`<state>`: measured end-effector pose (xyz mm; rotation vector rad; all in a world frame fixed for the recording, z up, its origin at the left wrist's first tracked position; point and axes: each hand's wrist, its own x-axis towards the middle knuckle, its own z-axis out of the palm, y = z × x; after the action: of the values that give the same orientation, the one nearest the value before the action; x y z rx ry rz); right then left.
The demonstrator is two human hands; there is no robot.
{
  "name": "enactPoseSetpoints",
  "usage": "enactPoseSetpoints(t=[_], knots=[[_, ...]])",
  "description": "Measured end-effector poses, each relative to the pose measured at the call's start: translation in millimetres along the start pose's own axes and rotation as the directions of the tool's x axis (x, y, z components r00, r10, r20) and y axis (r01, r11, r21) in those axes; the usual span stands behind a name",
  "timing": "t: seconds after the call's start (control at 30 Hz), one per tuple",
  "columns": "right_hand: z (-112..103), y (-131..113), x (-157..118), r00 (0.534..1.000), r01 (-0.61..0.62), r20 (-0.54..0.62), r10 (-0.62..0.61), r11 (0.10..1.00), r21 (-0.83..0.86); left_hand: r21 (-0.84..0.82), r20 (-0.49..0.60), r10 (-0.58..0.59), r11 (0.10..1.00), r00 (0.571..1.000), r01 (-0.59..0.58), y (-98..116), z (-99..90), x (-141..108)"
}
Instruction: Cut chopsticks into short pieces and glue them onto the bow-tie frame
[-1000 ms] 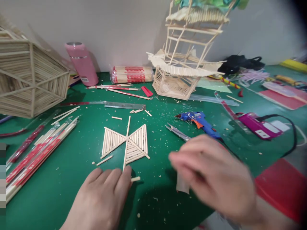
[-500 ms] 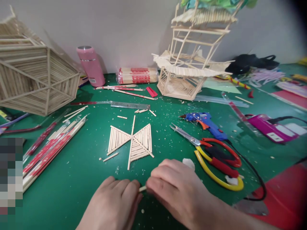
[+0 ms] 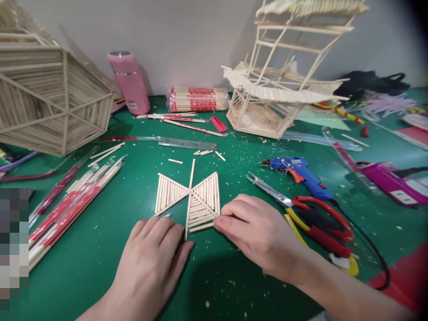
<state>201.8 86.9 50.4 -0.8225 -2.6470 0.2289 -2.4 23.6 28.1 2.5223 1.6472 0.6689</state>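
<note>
A flat wheel-like frame of wooden sticks (image 3: 202,206) lies on the green table, with three wedges filled by rows of cut sticks. My right hand (image 3: 264,234) pinches the right end of a short wooden stick (image 3: 200,228), which lies along the frame's lower edge beside the bottom wedge. My left hand (image 3: 152,254) is at the frame's lower left, its thumb and fingertips closed about the lower end of the upright spoke. Part of a loose cut stick shows behind the left fingers. Scissors (image 3: 272,191) with red and yellow handles lie right of the frame.
A blue glue gun (image 3: 294,171) and its black cord lie at the right. Wrapped chopsticks (image 3: 80,196) lie at the left. Behind stand a pink bottle (image 3: 129,84), a chopstick bundle (image 3: 199,99), a stick tower (image 3: 261,120) and a big stick roof (image 3: 50,102).
Both hands have moved forward from the table's near side to the frame and come apart. The short stick, earlier between both hands, is now at the frame's lower edge in my right hand.
</note>
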Motion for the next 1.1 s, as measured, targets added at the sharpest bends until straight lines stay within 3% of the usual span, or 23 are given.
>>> enactPoseSetpoints(t=[1.1], knots=[[8.2, 6.2, 0.1, 0.999, 0.014, 0.042, -0.016, 0.999, 0.044, -0.117, 0.074, -0.029, 0.992, 0.997, 0.038, -3.8, 2.2, 1.1]])
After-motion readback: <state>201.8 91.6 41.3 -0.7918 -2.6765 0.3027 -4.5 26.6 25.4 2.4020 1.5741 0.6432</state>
